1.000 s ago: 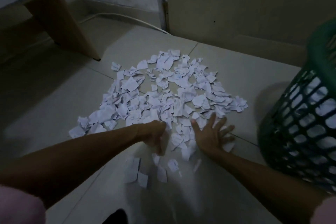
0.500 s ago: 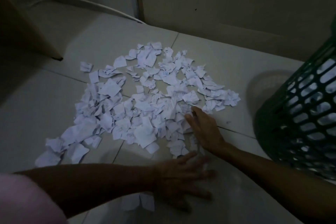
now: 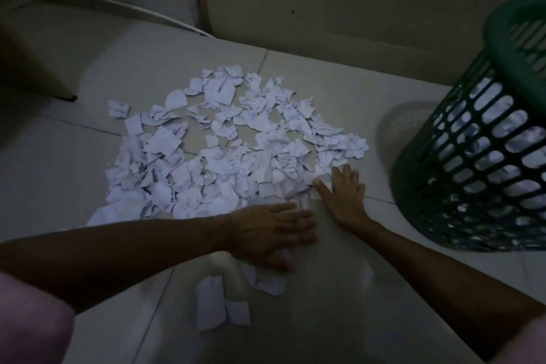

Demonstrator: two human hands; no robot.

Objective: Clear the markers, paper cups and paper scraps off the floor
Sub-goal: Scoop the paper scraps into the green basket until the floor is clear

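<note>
The scraps [image 3: 230, 151] are lying in a wide heap on the tiled floor [image 3: 339, 304], reaching from the near hands toward the far wall. The left hand [image 3: 271, 230] is lying flat, fingers straight, at the heap's near edge, with a few loose scraps just under and behind it. The right hand [image 3: 344, 195] is pressing flat, fingers spread, against the heap's near right corner. A green basket [image 3: 472, 162] is standing just right of the heap, paper showing through its slots. A white cable [image 3: 124, 7] is running along the wall, and a wooden leg [image 3: 44, 68] is standing at far left.
</note>
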